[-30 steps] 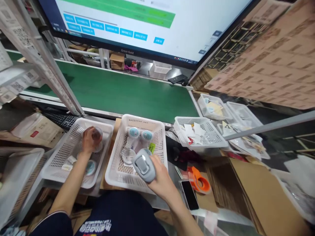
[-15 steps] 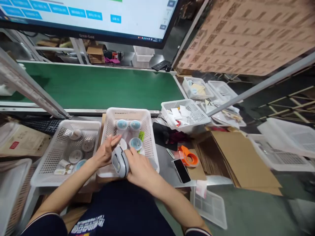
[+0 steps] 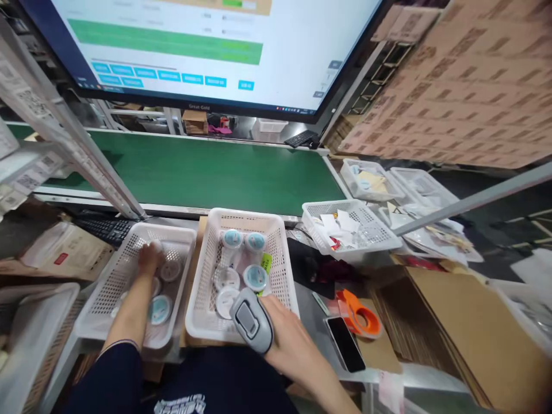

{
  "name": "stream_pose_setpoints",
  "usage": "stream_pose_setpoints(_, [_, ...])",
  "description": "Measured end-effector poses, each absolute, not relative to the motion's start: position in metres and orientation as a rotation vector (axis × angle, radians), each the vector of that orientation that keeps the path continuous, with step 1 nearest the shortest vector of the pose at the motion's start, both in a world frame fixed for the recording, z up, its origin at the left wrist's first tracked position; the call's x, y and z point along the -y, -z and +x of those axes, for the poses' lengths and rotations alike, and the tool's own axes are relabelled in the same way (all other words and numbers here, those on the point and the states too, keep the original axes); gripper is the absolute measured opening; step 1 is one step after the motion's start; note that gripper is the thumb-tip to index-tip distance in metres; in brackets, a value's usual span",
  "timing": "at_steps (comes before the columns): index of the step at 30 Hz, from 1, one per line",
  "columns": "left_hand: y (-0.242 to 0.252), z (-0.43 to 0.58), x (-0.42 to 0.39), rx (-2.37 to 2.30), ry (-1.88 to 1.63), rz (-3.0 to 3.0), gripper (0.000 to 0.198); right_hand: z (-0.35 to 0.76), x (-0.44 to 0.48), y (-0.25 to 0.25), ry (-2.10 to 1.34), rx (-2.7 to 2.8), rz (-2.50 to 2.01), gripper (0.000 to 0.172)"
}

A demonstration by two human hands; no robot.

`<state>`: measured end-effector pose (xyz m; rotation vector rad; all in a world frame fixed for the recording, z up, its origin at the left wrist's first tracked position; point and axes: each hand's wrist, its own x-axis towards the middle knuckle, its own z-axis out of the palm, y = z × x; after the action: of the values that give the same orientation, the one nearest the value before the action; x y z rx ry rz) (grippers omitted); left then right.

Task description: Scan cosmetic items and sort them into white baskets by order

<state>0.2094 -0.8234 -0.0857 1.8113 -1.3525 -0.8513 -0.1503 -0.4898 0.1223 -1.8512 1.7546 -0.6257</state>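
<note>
Inside the left white basket point(image 3: 92, 293), my left hand point(image 3: 149, 259) has its fingers closed at a white-lidded jar point(image 3: 157, 246) near the back; the fingertips are partly hidden. Other jars lie there, including a blue-labelled jar point(image 3: 160, 309) and a white-lidded jar point(image 3: 171, 269). My right hand point(image 3: 287, 336) grips a grey handheld scanner point(image 3: 252, 322) over the front right corner of the middle white basket point(image 3: 288, 270). That basket holds several round jars, some with blue labels point(image 3: 255, 277) and some with white lids point(image 3: 227, 302), and a green packet point(image 3: 267, 263).
A monitor point(image 3: 198, 107) hangs above a green conveyor belt point(image 3: 215, 172). To the right are an orange tape dispenser point(image 3: 357, 313), a phone point(image 3: 345, 344), cardboard sheets point(image 3: 466, 328) and a basket of papers point(image 3: 379, 238). A keyboard point(image 3: 107, 228) lies behind the left basket.
My left hand has moved from the middle basket into the left one. My right hand has drawn the scanner slightly right, and two white-lidded jars now show in the middle basket. The view has shifted.
</note>
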Motion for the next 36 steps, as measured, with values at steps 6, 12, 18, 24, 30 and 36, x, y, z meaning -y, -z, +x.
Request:
stream_pose_setpoints(6, [0.092, 0.216, 0.822, 1.065, 1.004, 1.724, 0.02, -0.144, 0.511, -0.122, 0.571, -1.758, -1.807, 0.038])
stream_pose_setpoints(12, [0.057, 0.187, 0.792, 0.841, 1.306, 1.391, 0.038, -0.134, 0.55, -0.123, 0.622, -1.68, -1.783, 0.034])
stream_pose_setpoints(18, [-0.01, 0.128, 0.733, 0.989, 1.508, 1.142, 0.081, -0.122, 0.58, -0.128, 0.596, -1.709, -1.793, 0.036])
stream_pose_setpoints(24, [-0.022, 0.074, 0.711, 1.312, 1.641, 1.124, 0.097, -0.139, 0.562, -0.119, 0.645, -1.761, -1.768, 0.037])
stream_pose_setpoints(30, [0.009, 0.101, 0.752, 1.737, 0.94, 1.131, 0.078, -0.183, 0.501, -0.095, 0.955, -1.833, -1.488, 0.037])
stream_pose_setpoints(36, [0.076, 0.194, 0.784, 2.069, 0.73, 1.893, 0.083, -0.213, 0.463, -0.074, 1.117, -1.975, -1.181, 0.054])
